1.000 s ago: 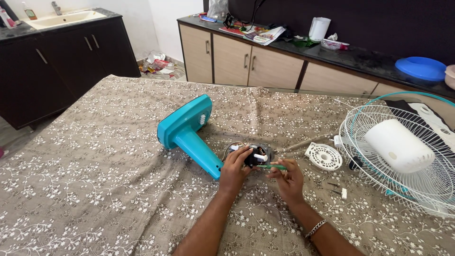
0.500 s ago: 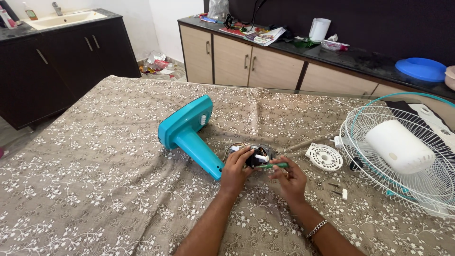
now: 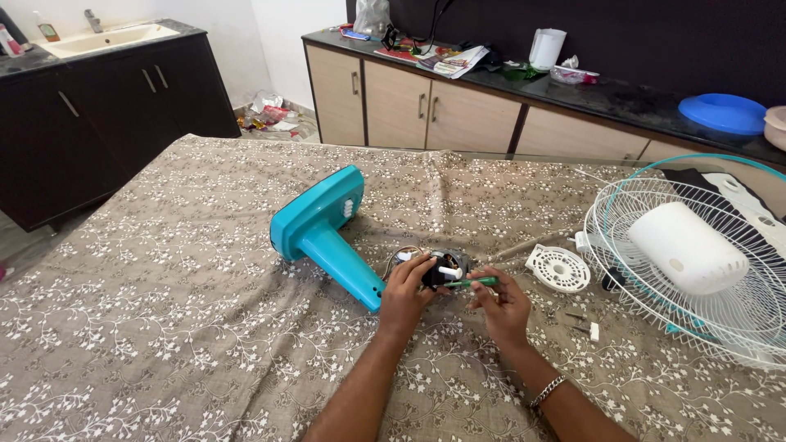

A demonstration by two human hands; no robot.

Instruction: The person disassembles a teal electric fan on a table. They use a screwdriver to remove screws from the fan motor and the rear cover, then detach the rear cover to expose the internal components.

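Note:
A teal fan stand (image 3: 321,232) lies on its side on the patterned tablecloth (image 3: 164,286). At the stand's near end sits the exposed fan motor (image 3: 442,268) with a white shaft and wires. My left hand (image 3: 405,292) grips the motor's left side. My right hand (image 3: 499,305) holds a green-handled screwdriver (image 3: 473,282) whose tip points into the motor.
A white wire fan guard (image 3: 696,270) with a white motor cover (image 3: 686,248) lies at the right, a round white vented part (image 3: 558,268) beside it. Small screws (image 3: 583,323) lie near my right hand. Cabinets with a cluttered dark counter (image 3: 622,98) stand behind; a sink cabinet (image 3: 90,90) stands far left.
The screwdriver has shifted slightly in my right hand, its handle now a little higher. Both hands stay at the motor.

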